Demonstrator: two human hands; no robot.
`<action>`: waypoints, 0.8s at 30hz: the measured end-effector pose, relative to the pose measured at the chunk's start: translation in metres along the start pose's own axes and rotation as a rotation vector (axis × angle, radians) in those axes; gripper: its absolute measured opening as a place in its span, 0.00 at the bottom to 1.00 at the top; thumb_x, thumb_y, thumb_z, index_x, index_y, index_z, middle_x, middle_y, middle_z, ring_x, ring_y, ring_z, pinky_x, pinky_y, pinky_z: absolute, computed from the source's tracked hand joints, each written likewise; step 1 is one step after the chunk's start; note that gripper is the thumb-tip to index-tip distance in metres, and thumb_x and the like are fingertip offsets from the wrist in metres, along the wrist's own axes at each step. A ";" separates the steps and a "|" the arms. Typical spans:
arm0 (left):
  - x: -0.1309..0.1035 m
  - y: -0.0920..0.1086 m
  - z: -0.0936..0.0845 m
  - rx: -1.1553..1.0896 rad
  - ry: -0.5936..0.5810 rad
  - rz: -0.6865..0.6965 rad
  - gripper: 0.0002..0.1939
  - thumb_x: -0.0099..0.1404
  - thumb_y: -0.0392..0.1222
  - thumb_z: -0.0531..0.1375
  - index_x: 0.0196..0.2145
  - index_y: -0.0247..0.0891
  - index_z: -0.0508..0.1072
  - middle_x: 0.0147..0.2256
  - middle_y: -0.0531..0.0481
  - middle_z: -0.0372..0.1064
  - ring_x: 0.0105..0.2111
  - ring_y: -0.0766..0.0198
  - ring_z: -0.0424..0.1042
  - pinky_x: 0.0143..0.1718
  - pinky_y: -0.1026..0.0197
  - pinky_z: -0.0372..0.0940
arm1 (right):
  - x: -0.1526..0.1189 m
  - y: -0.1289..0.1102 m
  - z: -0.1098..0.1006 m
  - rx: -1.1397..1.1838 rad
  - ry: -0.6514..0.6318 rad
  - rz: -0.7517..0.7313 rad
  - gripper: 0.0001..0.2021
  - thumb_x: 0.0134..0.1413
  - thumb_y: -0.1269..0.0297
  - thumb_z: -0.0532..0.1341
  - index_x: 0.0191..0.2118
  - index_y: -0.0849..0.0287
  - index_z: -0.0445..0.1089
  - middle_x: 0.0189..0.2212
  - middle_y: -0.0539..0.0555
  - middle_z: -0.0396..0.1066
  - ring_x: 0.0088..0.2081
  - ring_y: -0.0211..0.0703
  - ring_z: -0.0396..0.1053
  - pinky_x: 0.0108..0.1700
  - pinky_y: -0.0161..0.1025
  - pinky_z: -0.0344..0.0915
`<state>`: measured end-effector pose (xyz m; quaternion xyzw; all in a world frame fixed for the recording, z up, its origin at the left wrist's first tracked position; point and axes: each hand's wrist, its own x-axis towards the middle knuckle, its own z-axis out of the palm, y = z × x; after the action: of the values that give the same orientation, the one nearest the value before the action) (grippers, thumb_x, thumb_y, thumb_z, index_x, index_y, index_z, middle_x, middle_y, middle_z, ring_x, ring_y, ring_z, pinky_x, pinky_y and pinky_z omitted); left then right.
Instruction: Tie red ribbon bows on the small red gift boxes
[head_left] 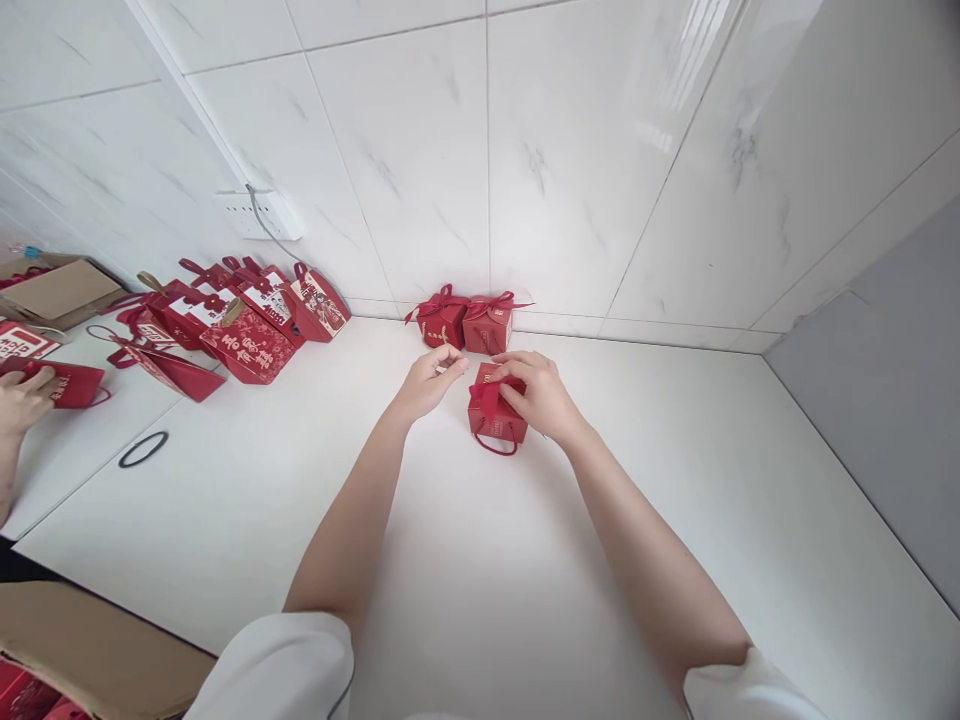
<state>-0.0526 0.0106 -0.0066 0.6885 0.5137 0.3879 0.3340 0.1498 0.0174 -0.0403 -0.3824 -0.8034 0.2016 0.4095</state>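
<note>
A small red gift box (498,425) with a ribbon on top and a red cord handle at its front sits on the white table. My right hand (536,393) is over its top right side, fingers and thumb closed at the red ribbon (489,400). Just left of the box, my left hand (435,380) hangs apart from it, thumb and index finger brought close together; whether anything thin is between them is too small to tell. Two more red boxes with bows, one on the left (441,325) and one on the right (487,328), stand behind, near the wall.
Several red gift bags (251,345) stand at the back left. A black ring (143,449) lies on the table. At the far left another person's hand (26,400) holds a red item. Cardboard boxes stand back left (64,290) and front left (97,650).
</note>
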 end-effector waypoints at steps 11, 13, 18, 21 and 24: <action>-0.006 0.005 0.036 0.268 -0.044 0.214 0.08 0.61 0.42 0.58 0.38 0.40 0.72 0.40 0.47 0.69 0.43 0.57 0.65 0.46 0.56 0.59 | 0.000 0.002 -0.026 0.241 -0.053 0.231 0.09 0.56 0.58 0.56 0.36 0.55 0.71 0.34 0.51 0.74 0.33 0.41 0.70 0.36 0.38 0.64; -0.005 0.001 0.040 0.282 -0.014 0.204 0.07 0.61 0.40 0.57 0.37 0.39 0.72 0.39 0.47 0.69 0.43 0.57 0.65 0.46 0.56 0.59 | 0.000 0.003 -0.026 0.265 -0.066 0.232 0.09 0.56 0.58 0.57 0.35 0.55 0.70 0.33 0.51 0.74 0.31 0.40 0.69 0.34 0.38 0.64; -0.004 -0.004 0.042 0.338 0.014 0.211 0.06 0.61 0.37 0.57 0.35 0.39 0.73 0.38 0.47 0.69 0.43 0.57 0.65 0.45 0.56 0.60 | -0.001 0.003 -0.028 0.333 -0.127 0.213 0.07 0.54 0.60 0.56 0.34 0.56 0.69 0.32 0.50 0.74 0.29 0.38 0.67 0.32 0.37 0.64; -0.005 -0.005 0.043 0.393 0.013 0.212 0.07 0.61 0.36 0.56 0.36 0.40 0.73 0.38 0.48 0.69 0.43 0.58 0.65 0.44 0.56 0.61 | -0.003 0.005 -0.029 0.349 -0.211 0.190 0.06 0.51 0.65 0.57 0.33 0.56 0.69 0.33 0.51 0.73 0.31 0.39 0.68 0.33 0.37 0.64; -0.005 -0.005 0.043 0.444 0.010 0.210 0.06 0.61 0.36 0.55 0.34 0.40 0.72 0.37 0.49 0.69 0.42 0.59 0.65 0.44 0.57 0.62 | -0.004 0.008 -0.029 0.337 -0.316 0.176 0.04 0.50 0.66 0.58 0.31 0.56 0.70 0.30 0.50 0.72 0.29 0.38 0.65 0.32 0.36 0.62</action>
<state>-0.0176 0.0048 -0.0327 0.7928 0.5135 0.3016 0.1299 0.1784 0.0197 -0.0304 -0.3408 -0.7762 0.4249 0.3176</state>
